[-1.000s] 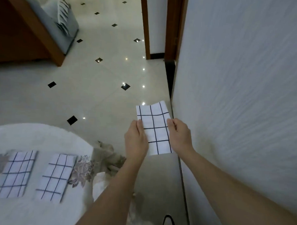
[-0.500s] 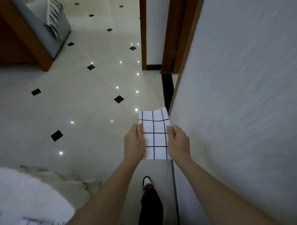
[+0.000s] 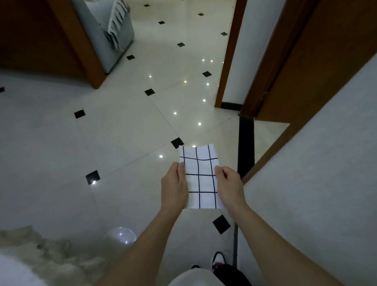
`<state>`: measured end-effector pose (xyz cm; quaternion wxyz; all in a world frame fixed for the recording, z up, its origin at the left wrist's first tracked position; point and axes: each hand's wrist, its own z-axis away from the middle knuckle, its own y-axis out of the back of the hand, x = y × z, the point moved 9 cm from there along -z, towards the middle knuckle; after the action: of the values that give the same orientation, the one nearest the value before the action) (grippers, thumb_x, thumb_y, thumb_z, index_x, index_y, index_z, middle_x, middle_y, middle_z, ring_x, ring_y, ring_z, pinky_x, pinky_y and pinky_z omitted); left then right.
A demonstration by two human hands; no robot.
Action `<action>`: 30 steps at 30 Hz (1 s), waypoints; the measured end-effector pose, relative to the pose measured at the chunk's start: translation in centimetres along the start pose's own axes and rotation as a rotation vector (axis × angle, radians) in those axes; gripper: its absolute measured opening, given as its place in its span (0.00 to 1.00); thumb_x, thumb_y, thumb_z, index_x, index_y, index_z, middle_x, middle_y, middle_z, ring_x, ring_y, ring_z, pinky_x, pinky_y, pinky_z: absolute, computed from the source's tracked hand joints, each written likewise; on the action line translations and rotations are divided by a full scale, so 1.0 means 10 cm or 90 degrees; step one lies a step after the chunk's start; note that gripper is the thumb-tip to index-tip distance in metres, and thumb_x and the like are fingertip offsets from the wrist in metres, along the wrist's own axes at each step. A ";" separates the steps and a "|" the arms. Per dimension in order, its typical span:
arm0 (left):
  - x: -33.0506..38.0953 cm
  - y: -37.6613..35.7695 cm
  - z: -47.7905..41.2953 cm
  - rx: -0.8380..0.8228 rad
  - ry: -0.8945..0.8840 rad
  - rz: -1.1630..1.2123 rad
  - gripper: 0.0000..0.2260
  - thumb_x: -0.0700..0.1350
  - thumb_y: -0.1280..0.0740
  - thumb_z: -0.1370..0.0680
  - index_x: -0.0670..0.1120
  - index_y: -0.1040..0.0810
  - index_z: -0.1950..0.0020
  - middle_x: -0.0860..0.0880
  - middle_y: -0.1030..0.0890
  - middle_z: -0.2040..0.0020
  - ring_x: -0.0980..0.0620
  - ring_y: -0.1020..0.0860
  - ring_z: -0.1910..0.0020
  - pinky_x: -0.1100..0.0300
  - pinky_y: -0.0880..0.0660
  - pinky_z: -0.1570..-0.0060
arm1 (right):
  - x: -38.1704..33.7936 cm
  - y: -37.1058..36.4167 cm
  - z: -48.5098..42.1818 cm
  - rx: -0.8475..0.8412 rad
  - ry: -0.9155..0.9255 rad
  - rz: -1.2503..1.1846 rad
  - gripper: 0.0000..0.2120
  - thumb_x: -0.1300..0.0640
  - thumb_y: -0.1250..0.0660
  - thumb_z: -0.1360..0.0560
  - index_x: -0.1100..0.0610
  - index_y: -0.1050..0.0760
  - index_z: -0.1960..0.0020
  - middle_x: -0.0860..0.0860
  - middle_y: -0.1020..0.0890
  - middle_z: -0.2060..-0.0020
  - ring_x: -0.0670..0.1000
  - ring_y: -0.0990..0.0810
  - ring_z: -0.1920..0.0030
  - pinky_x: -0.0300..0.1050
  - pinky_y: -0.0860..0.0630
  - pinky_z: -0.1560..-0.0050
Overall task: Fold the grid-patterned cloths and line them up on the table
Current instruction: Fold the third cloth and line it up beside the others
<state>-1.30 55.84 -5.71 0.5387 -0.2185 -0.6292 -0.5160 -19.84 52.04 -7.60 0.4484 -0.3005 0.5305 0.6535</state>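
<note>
Folded cloth held up over the floor

I see the left hand (image 3: 174, 185) and right hand (image 3: 230, 185), each grip pinching a long side of the folded grid-patterned cloth (image 3: 200, 175), held flat in the air above the tiled floor (image 3: 123, 140).

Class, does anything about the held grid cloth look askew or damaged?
Slightly: the grid cloth, gripped at its sides by left hand and right hand, bows at its far end, curving a grid line.

Bare forearms (image 3: 135, 248) lead to the left hand (image 3: 174, 185) and right hand (image 3: 230, 185), and below the grip, nearer the body, show a pale garment (image 3: 190, 282), a dark trouser leg (image 3: 234, 279) and 1 white-and-black shoe (image 3: 218, 258).
</note>
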 end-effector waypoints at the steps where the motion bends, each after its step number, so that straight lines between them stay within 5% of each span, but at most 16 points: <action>1: 0.00 0.06 -0.11 0.016 0.006 0.006 0.17 0.49 0.46 0.15 0.44 0.30 0.61 0.50 0.26 0.65 0.63 0.30 0.69 0.68 0.33 0.68 | -0.06 -0.10 -0.12 -0.021 -0.018 -0.014 0.20 0.50 0.40 0.18 0.60 0.34 0.64 0.50 0.35 0.71 0.50 0.35 0.67 0.45 0.37 0.62; 10: -0.25 0.66 -1.15 0.178 0.097 0.019 0.18 0.50 0.46 0.15 0.41 0.29 0.58 0.48 0.24 0.64 0.55 0.29 0.66 0.57 0.29 0.62 | -0.89 -1.19 -1.04 -0.148 0.056 0.027 0.18 0.52 0.43 0.16 0.55 0.35 0.64 0.47 0.32 0.71 0.47 0.35 0.68 0.46 0.36 0.65; 15: -0.35 1.10 -1.77 0.291 0.151 0.011 0.18 0.50 0.46 0.15 0.40 0.30 0.59 0.48 0.27 0.65 0.56 0.32 0.68 0.64 0.33 0.67 | -1.36 -2.00 -1.60 -0.257 0.097 0.028 0.14 0.51 0.43 0.16 0.57 0.25 0.54 0.48 0.26 0.67 0.46 0.29 0.66 0.42 0.32 0.64; 19: -0.49 1.50 -2.06 0.391 0.210 0.031 0.18 0.49 0.46 0.15 0.40 0.31 0.60 0.48 0.28 0.65 0.56 0.32 0.68 0.66 0.33 0.68 | -1.84 -2.59 -1.84 -0.344 0.173 0.040 0.14 0.51 0.43 0.16 0.56 0.26 0.55 0.48 0.27 0.68 0.46 0.30 0.67 0.36 0.33 0.67; 30: -1.12 2.80 -1.62 0.690 0.368 0.073 0.16 0.48 0.45 0.15 0.48 0.33 0.63 0.53 0.27 0.66 0.61 0.29 0.69 0.67 0.34 0.67 | -2.54 -4.39 -1.06 -0.649 0.321 0.121 0.13 0.52 0.42 0.17 0.58 0.26 0.56 0.52 0.21 0.64 0.48 0.26 0.64 0.34 0.32 0.65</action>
<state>32.93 55.11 -6.05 0.7487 0.2014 -0.6179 -0.1310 29.64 36.58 -6.89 0.0456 -0.5763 0.2639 0.7722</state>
